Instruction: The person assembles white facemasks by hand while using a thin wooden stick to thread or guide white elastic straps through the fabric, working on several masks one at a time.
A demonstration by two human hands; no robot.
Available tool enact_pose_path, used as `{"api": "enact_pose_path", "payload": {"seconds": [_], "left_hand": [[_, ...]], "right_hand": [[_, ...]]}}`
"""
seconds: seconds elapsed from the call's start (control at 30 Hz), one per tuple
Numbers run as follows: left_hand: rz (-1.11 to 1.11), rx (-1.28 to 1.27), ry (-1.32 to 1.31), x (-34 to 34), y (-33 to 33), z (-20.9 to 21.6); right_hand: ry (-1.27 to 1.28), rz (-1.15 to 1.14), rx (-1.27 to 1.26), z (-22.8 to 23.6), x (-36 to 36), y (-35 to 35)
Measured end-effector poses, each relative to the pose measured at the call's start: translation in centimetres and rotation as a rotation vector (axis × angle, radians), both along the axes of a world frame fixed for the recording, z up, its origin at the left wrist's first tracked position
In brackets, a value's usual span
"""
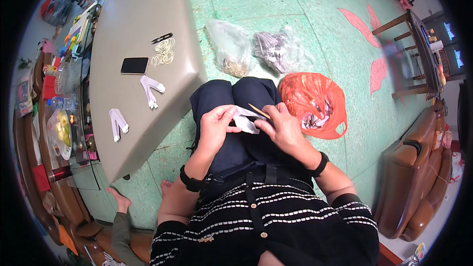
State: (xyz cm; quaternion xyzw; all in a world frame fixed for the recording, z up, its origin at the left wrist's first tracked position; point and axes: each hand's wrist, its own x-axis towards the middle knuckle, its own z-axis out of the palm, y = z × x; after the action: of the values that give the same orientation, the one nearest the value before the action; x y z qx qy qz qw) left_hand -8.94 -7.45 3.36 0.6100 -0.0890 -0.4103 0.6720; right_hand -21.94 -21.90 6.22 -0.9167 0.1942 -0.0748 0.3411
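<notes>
Now my left hand (216, 127) pinches white fabric piece (245, 120) on lap; my right hand (281, 128) grips thin wooden stick (258, 111) at its edge. Best keep fabric taut, push stick gently.

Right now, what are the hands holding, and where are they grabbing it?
The left hand pinches one end of a small white folded piece over the lap. The right hand grips its other end and also holds a thin wooden stick by its lower end.
</notes>
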Motion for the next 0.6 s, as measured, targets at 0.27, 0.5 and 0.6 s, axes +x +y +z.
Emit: {"api": "enact_pose_path", "payload": {"seconds": [0.27,0.5,0.6], "left_hand": [[0.047,-0.043,0.192,-0.3,-0.4,-0.7],[0.041,-0.030,0.043,-0.9,-0.3,0.0],[0.056,-0.014,0.028,-0.9,-0.6,0.0]], "right_hand": [[0.018,0.058,-0.202,-1.2,-0.7,1.0],[-0.198,-0.075,0.032,-2.1,0.3,1.0],[-0.180,-0.028,-0.119,-1.9,0.2,1.8]]}}
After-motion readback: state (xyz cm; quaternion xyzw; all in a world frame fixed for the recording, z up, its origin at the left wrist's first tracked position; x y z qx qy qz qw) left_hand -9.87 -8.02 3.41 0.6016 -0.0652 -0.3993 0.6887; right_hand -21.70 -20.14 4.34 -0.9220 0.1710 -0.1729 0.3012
